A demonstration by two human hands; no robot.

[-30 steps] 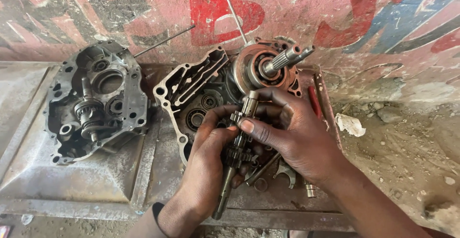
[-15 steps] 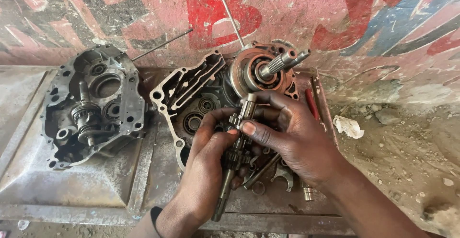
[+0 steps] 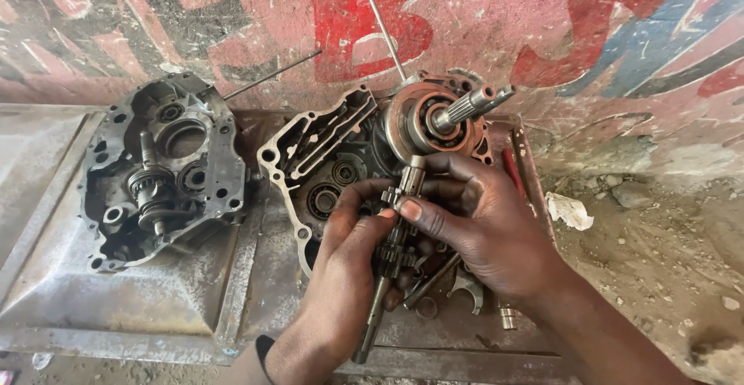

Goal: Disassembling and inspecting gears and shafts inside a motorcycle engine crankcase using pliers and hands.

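Head view, nearest first: the left hand rises from the bottom edge, a dark cuff at its wrist, fingers curled and pinching the gear shaft. The right hand enters from the lower right; its thumb and forefinger press together on the shaft's upper end, the other fingers curled behind. The shaft is a long, greasy steel rod carrying toothed gears, tilted slightly, its plain lower end hanging over the tray. It sits between both hands, above the right case half.

Just beside the right hand lie a forked steel piece and a short pin. The tray is dented, dusty sheet metal with raised ribs.

Farther back, the right case half is cast alloy, ribbed, with round bearing seats; a rusty disc with a splined crankshaft stands at its top. The left case half, oily and dark, holds a second gear cluster. A thin rod leans on the painted, flaking wall.

Compared with half a second before, both hands and the shaft hold almost the same position.
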